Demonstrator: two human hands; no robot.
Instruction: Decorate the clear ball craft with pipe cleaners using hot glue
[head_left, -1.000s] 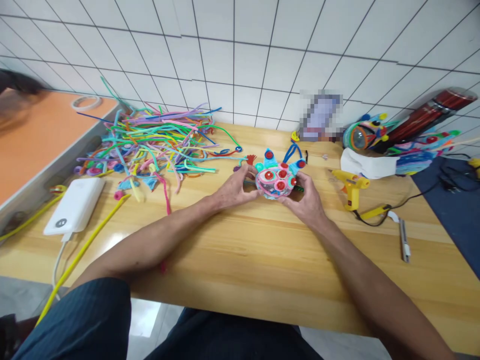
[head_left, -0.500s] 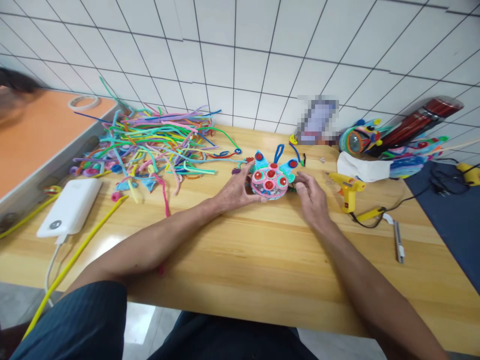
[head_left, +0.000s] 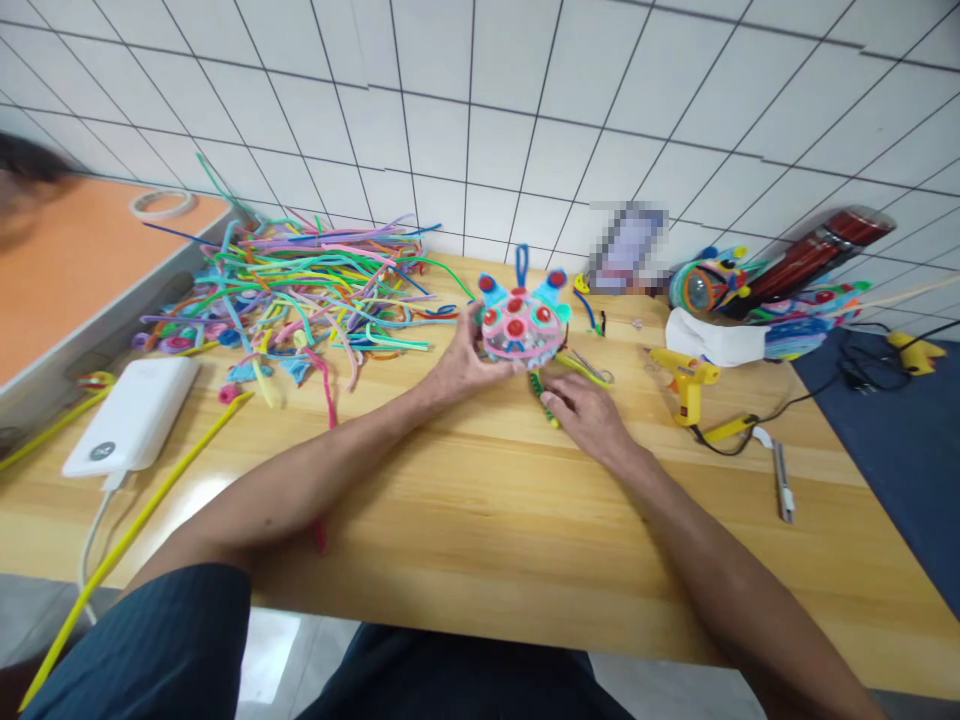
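Observation:
A pink and blue pipe-cleaner craft (head_left: 521, 325) with red-centred round spots, two blue horns and a blue loop on top is in my left hand (head_left: 461, 365). My thumb and fingers are wrapped round its left side and underside, raised a little above the table. Below its right edge, a short dark green fuzzy strip (head_left: 541, 398) with a yellowish end runs down to the fingers of my right hand (head_left: 585, 410). Those fingers are curled and closed on the strip. Whether the strip is joined to the craft, I cannot tell. Scissors with yellow (head_left: 581, 368) lie just behind my right hand.
A heap of coloured pipe cleaners (head_left: 322, 280) covers the back left. At the right lie a yellow glue gun (head_left: 686, 380), a utility knife (head_left: 782, 480) and a red flask (head_left: 825, 250). A white power bank (head_left: 131, 415) with a cable sits at the left.
My left hand has lifted the craft and shifted it slightly left, tilting its front towards me. My right hand has moved left and down from beside the craft to the green strip below it.

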